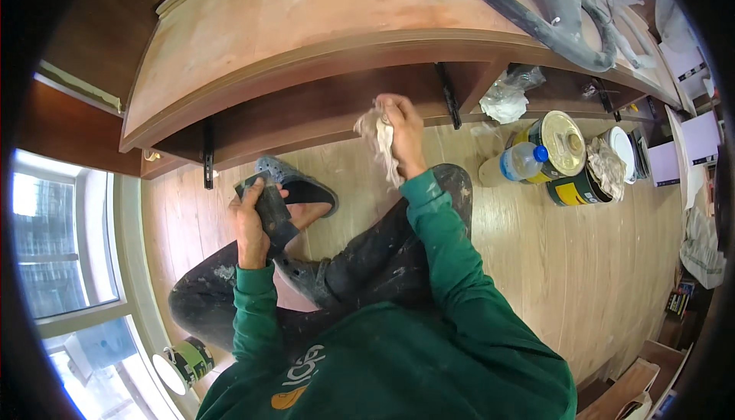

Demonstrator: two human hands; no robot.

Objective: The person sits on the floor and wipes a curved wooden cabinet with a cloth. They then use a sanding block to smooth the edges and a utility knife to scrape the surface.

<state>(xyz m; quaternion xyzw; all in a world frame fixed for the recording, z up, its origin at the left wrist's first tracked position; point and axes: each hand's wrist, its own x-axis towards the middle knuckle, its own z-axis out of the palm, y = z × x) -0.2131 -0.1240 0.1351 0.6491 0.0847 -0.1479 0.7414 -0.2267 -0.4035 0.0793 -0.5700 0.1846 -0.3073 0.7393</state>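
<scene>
My left hand (249, 225) is closed around a dark, flat, rectangular piece (277, 217), possibly a sheet of sandpaper, and holds it above my crossed legs near my shoe (306, 186). A crumpled, pale rag (377, 135) hangs from the fingers of my right hand (407, 133), which are bent round it. That hand is close to the front of a reddish-brown wooden desk (329, 51) with open drawer bays under its top. The rag looks just in front of one bay; whether it touches the wood I cannot tell.
Black drawer runners (448, 97) jut from the bays. A grey hose (528, 26) lies on the desk top. To the right stand several paint cans (564, 144), a water bottle (522, 161) and a plastic bag (509, 98). A tub (184, 366) sits by the window (65, 244).
</scene>
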